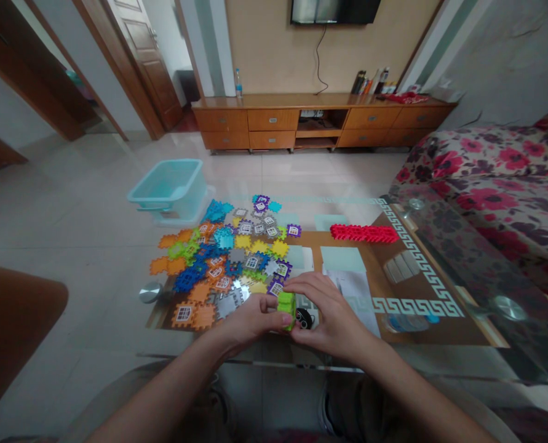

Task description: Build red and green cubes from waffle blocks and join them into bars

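While LH [250, 318] & RH [331, 315] clasp — 1 green stack [286, 309]

Green block [286, 309] partly hidden by right hand [331, 317]; television [333, 9] cut off at top.

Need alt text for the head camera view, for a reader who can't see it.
The left hand and right hand hold a green stack of interlocking plastic tiles above a glass table. A heap of multicoloured tiles lies beside them, a red joined row beyond, and a pale blue tub on the floor.
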{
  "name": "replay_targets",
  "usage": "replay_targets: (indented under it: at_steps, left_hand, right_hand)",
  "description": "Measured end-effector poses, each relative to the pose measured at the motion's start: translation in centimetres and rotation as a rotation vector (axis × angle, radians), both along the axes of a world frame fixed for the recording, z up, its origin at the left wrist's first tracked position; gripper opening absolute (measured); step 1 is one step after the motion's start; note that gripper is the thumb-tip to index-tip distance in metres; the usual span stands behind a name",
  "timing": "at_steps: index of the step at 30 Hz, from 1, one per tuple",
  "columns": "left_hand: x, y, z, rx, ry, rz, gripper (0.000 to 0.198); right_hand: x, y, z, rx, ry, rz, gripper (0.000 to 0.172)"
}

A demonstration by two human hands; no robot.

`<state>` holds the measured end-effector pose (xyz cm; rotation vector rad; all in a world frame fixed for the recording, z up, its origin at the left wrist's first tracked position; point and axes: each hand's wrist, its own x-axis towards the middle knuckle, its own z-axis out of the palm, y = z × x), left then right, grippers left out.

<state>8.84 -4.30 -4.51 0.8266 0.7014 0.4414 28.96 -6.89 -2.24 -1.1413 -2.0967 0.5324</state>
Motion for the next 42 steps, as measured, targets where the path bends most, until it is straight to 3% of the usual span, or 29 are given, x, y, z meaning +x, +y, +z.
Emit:
replay_targets:
  at_steps: [8,18,26,34,42]
  left_hand:
    - [0.0,0.1,0.4,-0.011,0.005,0.008,0.043]
    - [0.0,0.2,0.1,-0.052,-0.081,-0.003,0.049]
    - [0.1,0.0,0.1,-0.043,-0.06,0.022,0.04]
    - [0.2,0.0,-0.7,0.053,0.044,0.034,0.044]
    - [0.6,-0.3,-0.9,-0.03,-0.088,0.084,0.046]
  right_hand:
    - [-0.2,-0.1,-0.1,-0.011,0.027,-0.012,0.06]
    - [-0.1,0.0,-0.3,0.123,0.032,-0.078,0.06]
    - [0.0,0.1,-0.3,0.091,0.002,-0.078,0.061]
    - [-0.2,-0.1,-0.3,0.093,-0.014,-0.065,0.061]
    - [-0.5,-0.1,0.1,0.055,0.029,-0.081,0.062]
